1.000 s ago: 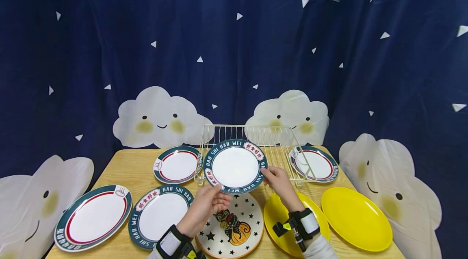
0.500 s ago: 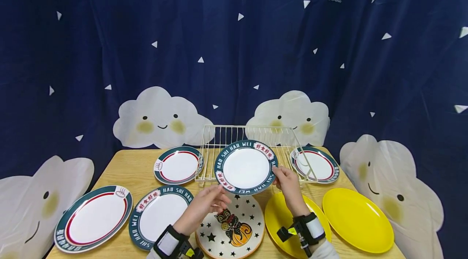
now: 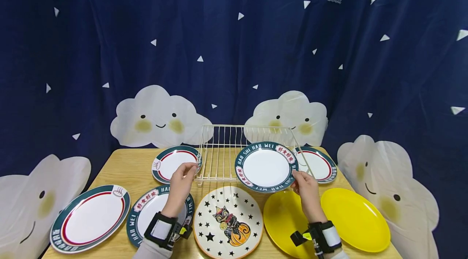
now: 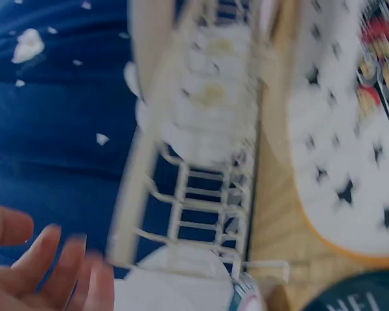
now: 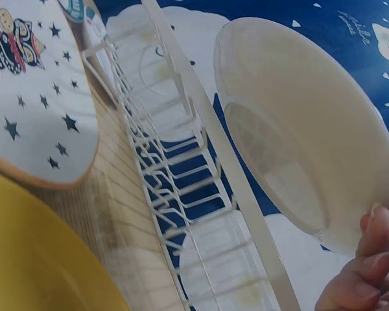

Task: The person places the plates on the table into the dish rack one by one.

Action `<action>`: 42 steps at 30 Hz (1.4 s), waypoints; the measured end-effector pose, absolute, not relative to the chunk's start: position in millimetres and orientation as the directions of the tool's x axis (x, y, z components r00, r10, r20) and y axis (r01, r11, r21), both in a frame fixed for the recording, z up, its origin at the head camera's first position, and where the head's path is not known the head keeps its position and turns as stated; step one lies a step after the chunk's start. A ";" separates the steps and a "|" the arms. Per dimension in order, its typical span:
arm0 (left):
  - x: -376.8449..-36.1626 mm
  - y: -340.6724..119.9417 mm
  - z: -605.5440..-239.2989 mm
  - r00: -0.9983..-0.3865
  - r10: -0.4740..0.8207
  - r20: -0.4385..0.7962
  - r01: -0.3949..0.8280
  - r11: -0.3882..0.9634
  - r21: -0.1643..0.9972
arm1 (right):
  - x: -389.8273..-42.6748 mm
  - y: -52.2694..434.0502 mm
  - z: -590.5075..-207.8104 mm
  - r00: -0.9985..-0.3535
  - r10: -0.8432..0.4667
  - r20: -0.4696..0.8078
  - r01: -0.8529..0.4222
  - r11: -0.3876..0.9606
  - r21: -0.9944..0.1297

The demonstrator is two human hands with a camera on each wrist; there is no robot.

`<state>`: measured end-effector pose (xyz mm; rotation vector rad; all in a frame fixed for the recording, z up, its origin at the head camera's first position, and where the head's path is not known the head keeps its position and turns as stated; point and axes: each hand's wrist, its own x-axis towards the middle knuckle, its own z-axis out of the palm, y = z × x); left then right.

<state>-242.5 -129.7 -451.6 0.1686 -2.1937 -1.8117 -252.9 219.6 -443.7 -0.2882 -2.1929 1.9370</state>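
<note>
Clearly, raised green-rimmed plate (image 3: 266,168) is pinched at edge by right hand (image 3: 306,193), between hands — likely stiff, slick, breakable, best gripped at opposite edges — left hand (image 3: 180,189) empty, fingers loosely parted.

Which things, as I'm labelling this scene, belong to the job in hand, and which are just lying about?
In the job:
held plate
right hand, gripping it
left hand, empty
wire rack, probably

Apparently just lying about:
cat plate
two yellow plates
four other green-rimmed plates
</note>
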 end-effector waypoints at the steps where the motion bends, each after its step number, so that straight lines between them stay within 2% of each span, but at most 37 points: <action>1: -248.1 -130.1 -454.3 -0.938 -0.307 0.163 0.087 0.248 0.965 | -252.0 221.6 -443.4 -0.957 0.288 0.027 0.008 0.117 -0.993; 3: -260.2 -129.5 -462.0 -0.923 -0.345 0.168 0.061 0.299 0.952 | -250.0 225.6 -442.8 -0.951 0.308 0.031 0.002 0.106 -0.994; 8: -281.0 -124.1 -483.7 -0.937 -0.331 0.112 0.030 0.241 0.970 | -246.6 232.6 -445.0 -0.934 0.356 0.021 0.011 0.087 -0.996; 16: -280.2 -124.8 -502.1 -0.926 -0.361 0.113 0.047 0.185 0.982 | -247.2 245.7 -449.0 -0.914 0.405 -0.011 0.039 0.060 -0.997; 19: -280.2 -123.8 -504.0 -0.925 -0.359 0.124 0.059 0.187 0.981 | -254.5 255.9 -450.3 -0.901 0.430 0.046 -0.015 0.076 -0.997; 23: -281.4 -120.6 -506.3 -0.918 -0.372 0.140 0.069 0.199 0.978 | -276.2 281.3 -460.7 -0.896 0.390 0.212 -0.203 0.064 -0.977; 26: -282.1 -118.4 -507.2 -0.918 -0.370 0.142 0.069 0.205 0.976 | -286.4 291.2 -451.0 -0.865 0.393 0.312 -0.268 0.165 -0.949; 28: -282.0 -117.1 -506.4 -0.922 -0.362 0.136 0.068 0.192 0.979 | -288.4 289.7 -433.9 -0.820 0.443 0.363 -0.240 0.309 -0.920; 31: -281.9 -116.5 -504.7 -0.929 -0.347 0.131 0.074 0.174 0.982 | -294.4 288.5 -413.7 -0.749 0.496 0.440 -0.145 0.525 -0.839; 34: -281.2 -117.4 -503.1 -0.934 -0.334 0.127 0.076 0.163 0.984 | -304.5 288.6 -403.7 -0.683 0.472 0.557 -0.124 0.677 -0.725; 38: -280.8 -120.4 -502.7 -0.939 -0.324 0.116 0.068 0.155 0.986 | -320.2 287.0 -401.5 -0.558 0.302 0.773 -0.216 0.847 -0.486; 42: -281.4 -121.7 -502.9 -0.941 -0.322 0.102 0.055 0.152 0.987 | -330.2 282.2 -405.6 -0.450 0.115 0.886 -0.269 0.928 -0.257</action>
